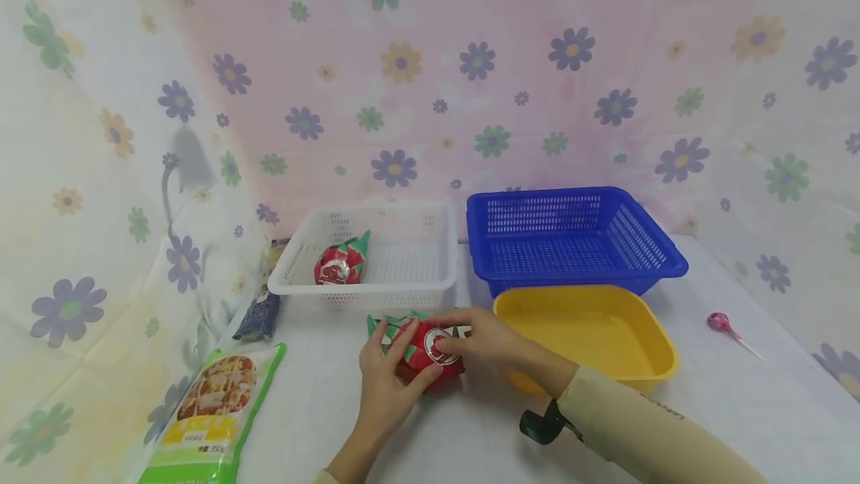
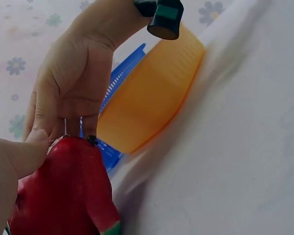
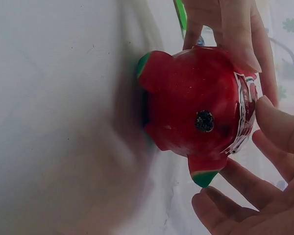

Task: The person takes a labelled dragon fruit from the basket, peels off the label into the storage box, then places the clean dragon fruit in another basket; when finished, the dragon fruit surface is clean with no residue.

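A red artificial dragon fruit (image 1: 416, 353) with green-tipped scales and a round white-and-red label is between the two hands, low over the white table. My left hand (image 1: 388, 387) grips its left and near side, with the thumb along the front. From the right, my right hand (image 1: 489, 340) holds it, thumb at the label and fingers towards the far side. In the right wrist view the dragon fruit (image 3: 186, 107) shows a dark round spot on its end. A second dragon fruit (image 1: 339, 264) lies in the white basket (image 1: 363, 290) behind.
A blue basket (image 1: 578, 275) stands at the back right, with a yellow basin (image 1: 584, 334) before it. A lollipop (image 1: 719, 322) lies far right. Along the left are a green food packet (image 1: 215, 409) and a dark blue packet (image 1: 260, 317).
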